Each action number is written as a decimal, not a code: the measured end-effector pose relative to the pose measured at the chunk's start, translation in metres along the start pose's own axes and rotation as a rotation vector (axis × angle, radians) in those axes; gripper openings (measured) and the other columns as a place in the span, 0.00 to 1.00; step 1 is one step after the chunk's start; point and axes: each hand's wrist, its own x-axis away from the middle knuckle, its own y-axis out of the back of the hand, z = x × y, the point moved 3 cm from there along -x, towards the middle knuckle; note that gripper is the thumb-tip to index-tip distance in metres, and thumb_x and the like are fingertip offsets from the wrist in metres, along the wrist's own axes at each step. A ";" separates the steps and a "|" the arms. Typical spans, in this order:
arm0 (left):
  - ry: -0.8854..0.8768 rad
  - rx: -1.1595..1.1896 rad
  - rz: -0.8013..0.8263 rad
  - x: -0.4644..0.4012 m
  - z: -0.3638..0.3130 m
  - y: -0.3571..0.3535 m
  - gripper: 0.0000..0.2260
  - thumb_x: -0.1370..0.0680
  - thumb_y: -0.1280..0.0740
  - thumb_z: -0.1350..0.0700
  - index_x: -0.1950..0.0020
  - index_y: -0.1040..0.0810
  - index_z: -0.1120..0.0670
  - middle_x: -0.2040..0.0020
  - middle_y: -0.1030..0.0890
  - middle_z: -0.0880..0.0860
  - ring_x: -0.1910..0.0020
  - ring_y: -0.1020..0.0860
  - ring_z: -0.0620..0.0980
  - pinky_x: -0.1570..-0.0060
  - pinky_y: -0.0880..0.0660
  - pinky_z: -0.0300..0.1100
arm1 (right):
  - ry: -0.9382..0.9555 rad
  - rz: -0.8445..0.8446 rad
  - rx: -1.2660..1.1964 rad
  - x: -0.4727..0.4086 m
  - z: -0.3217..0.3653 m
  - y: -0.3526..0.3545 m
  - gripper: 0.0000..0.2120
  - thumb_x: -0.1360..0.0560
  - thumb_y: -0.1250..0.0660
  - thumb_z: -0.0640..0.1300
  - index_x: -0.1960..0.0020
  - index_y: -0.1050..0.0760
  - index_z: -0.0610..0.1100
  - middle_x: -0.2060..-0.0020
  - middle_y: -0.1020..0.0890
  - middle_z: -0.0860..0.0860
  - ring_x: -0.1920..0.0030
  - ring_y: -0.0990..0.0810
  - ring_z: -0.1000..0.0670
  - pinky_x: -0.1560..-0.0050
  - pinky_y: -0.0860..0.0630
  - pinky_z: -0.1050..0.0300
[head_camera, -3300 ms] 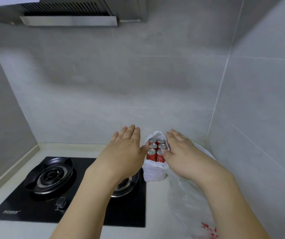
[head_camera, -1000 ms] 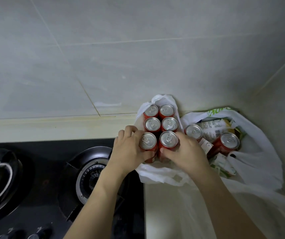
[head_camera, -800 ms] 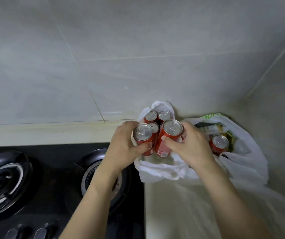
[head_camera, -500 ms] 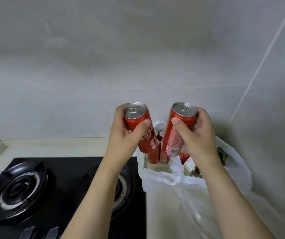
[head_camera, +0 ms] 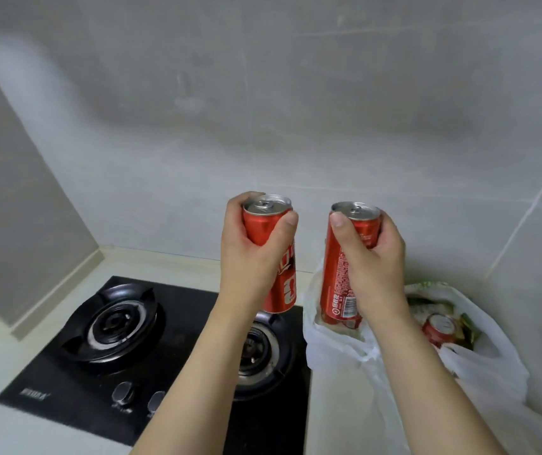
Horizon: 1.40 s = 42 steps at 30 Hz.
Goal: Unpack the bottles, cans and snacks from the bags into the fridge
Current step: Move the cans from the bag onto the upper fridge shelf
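Both hands up over the worktop [head_camera: 332,421], one slim red can each. Left hand [head_camera: 249,254] has its fingers [head_camera: 287,221] wrapped round the upper half of the left can [head_camera: 282,290]; right hand [head_camera: 373,261] grips the right can [head_camera: 337,277] the same way, thumb near the rim. Both cans' long axes near upright, bottoms tipped slightly toward each other, tabs up, clear of the white bag [head_camera: 335,349] below. More cans stay in the bags, one in the right bag [head_camera: 492,366]. Fridge not in view, so the carry means turning away. Labels: white script and a barcode, too blurred to read. Hob [head_camera: 66,379] has small illegible lettering.
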 end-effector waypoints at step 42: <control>-0.160 -0.663 -0.897 0.271 -0.177 0.308 0.18 0.32 0.32 0.38 0.45 0.28 0.42 0.53 0.20 0.39 0.52 0.20 0.40 0.59 0.24 0.30 | 0.054 0.959 -0.454 0.294 0.125 -0.226 0.16 0.35 0.28 0.63 0.54 0.23 0.54 0.60 0.18 0.53 0.57 0.17 0.46 0.53 0.20 0.39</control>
